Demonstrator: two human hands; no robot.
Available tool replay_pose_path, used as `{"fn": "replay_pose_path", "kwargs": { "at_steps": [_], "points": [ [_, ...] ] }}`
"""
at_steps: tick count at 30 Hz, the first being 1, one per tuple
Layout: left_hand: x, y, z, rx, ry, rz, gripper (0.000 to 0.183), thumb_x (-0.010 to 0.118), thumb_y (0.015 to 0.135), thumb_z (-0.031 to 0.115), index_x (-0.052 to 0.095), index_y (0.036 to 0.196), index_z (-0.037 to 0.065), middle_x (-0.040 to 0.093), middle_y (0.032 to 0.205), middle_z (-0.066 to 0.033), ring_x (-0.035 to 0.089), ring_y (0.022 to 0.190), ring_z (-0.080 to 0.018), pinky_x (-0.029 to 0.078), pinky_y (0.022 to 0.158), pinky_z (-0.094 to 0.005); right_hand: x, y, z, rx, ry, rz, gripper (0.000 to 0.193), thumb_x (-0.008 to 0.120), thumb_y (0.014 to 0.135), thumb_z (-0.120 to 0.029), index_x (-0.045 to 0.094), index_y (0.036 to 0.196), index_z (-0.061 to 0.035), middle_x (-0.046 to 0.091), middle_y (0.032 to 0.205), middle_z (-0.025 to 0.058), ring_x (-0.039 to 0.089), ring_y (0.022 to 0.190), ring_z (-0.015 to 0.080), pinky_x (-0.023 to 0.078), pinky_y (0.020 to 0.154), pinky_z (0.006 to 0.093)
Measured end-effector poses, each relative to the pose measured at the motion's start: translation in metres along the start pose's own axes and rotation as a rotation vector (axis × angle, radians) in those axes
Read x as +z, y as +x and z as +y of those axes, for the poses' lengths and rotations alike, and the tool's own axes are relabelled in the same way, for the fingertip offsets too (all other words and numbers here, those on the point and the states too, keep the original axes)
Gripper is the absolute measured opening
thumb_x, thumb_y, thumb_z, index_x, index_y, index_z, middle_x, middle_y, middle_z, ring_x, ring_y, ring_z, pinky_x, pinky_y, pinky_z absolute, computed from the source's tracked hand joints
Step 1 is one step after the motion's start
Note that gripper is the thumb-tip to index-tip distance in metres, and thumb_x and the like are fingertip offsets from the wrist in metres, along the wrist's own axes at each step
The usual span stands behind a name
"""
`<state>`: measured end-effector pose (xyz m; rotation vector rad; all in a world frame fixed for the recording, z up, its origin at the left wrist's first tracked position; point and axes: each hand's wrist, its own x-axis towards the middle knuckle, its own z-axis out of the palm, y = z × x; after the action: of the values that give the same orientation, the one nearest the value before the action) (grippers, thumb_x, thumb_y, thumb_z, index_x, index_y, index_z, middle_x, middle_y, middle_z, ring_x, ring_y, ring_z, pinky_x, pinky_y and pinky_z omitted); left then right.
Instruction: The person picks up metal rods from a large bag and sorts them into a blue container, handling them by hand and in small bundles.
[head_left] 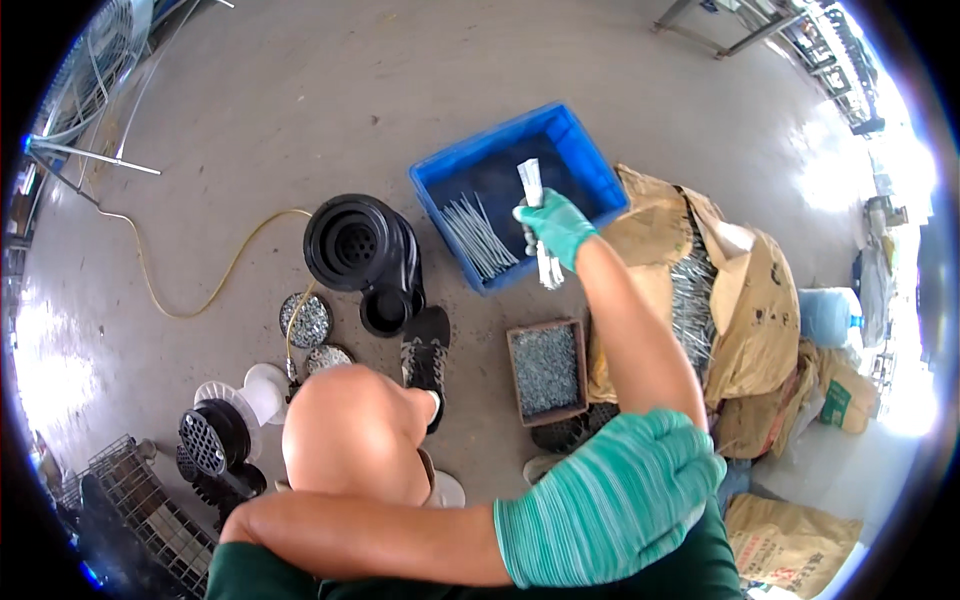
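My right hand (556, 226), in a green glove, is closed around a bundle of thin metal rods (530, 180) that sticks out above and below the fist. It is over the right part of a blue plastic bin (447, 247). More thin metal rods (479, 236) lie side by side in the bin's left part. My left hand (620, 500), in a striped green glove, rests across my right arm near the elbow. Its fingers lie nearly flat and side by side, and I see nothing in them; the palm is hidden.
Right of the bin, an opened brown paper sack (756, 320) shows many metal rods. A box of small metal pieces (547, 370) stands nearer me. Left are a black round fixture (352, 243), dishes of small parts (306, 320), a yellow hose (240, 256) and a wire basket (140, 510).
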<state>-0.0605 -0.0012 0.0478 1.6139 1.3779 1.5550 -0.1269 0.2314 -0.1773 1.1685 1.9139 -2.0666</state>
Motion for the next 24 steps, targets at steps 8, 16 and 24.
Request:
{"fn": "replay_pose_path", "kwargs": {
  "at_steps": [8,16,24],
  "points": [
    [-0.079,0.006,-0.039,-0.318,-0.012,0.209,0.034,0.058,0.090,0.020,0.061,0.116,-0.002,0.062,0.114,-0.0136,0.059,0.108,-0.0302,0.047,0.095,-0.0417,0.037,0.146,0.075,0.124,-0.866,0.224,0.038,0.059,0.091,-0.016,0.047,0.125,-0.0015,0.063,0.119,0.0285,0.061,0.113,0.0423,0.052,0.093,0.0466],
    [-0.107,-0.011,-0.037,-0.558,-0.099,0.527,0.034,0.063,0.084,0.017,0.062,0.113,-0.001,0.062,0.115,-0.0130,0.059,0.109,-0.0303,0.047,0.094,-0.0422,0.057,0.158,0.132,0.226,-1.073,0.207,0.032,0.049,0.095,-0.016,0.059,0.122,-0.0027,0.057,0.130,0.0242,0.062,0.114,0.0400,0.054,0.093,0.0476],
    [-0.085,0.003,-0.024,-0.557,-0.147,0.559,0.036,0.069,0.079,0.015,0.063,0.111,0.000,0.062,0.115,-0.0125,0.058,0.109,-0.0304,0.048,0.092,-0.0428,0.051,0.136,0.121,0.262,-1.061,0.198,0.037,0.052,0.093,-0.014,0.057,0.126,0.0006,0.057,0.133,0.0247,0.059,0.120,0.0366,0.052,0.097,0.0421]
  ]
}}
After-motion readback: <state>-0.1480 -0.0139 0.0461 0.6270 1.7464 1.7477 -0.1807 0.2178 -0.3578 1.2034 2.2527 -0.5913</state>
